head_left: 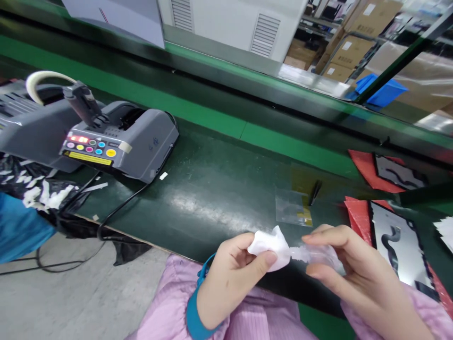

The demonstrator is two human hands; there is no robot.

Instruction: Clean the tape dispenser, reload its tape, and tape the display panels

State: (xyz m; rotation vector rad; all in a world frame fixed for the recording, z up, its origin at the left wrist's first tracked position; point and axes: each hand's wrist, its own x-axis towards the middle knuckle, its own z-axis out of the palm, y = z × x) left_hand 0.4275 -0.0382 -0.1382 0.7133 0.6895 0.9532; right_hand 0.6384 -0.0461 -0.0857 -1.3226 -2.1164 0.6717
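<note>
Near the front edge of the bench, my left hand [231, 278] pinches a crumpled white wipe [272, 245] between thumb and fingers. A teal band circles that wrist. My right hand [354, 267] grips a small clear plastic bottle [321, 256], tilted sideways with its narrow nozzle pointing at the wipe. The nozzle tip meets the wipe's right side or lies very close; I cannot tell which. Beyond my hands a clear plastic bag [288, 206] lies flat on the bench, and a small dark object [315, 192] rests beside it.
A grey tape dispenser [141, 141] with coloured buttons stands at the left, its black cable [120, 215] trailing over the edge. White scraps [47, 196] lie by it. Flat silver-and-black parts [399, 241] sit on red sheets [357, 219] at the right. A green ledge [226, 125] runs behind.
</note>
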